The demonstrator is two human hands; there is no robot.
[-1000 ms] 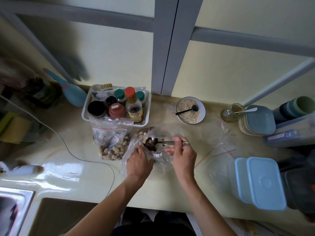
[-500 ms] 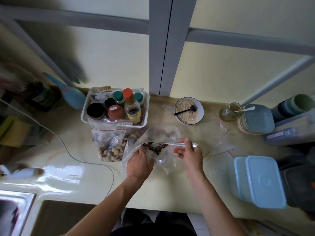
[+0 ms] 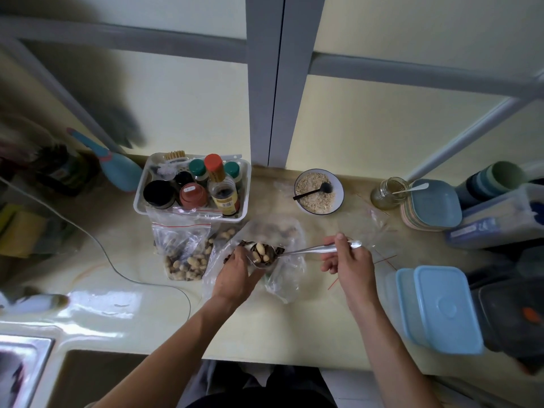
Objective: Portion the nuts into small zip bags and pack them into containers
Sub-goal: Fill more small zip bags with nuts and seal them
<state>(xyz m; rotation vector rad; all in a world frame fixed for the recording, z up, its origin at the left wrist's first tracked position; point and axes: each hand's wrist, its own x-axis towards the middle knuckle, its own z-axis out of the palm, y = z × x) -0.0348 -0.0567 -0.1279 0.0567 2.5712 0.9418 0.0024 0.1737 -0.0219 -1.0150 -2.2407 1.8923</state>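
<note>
Right hand pinches the metal spoon, heaped with nuts just beyond the left hand fingers gripping the small zip bag. Any tilt and nuts probably spill onto the surface.

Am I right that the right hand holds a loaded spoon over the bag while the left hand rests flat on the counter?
Not quite. The head view shows the left hand gripping the bag, not resting on the counter. The right hand does hold the loaded spoon over it.
</note>
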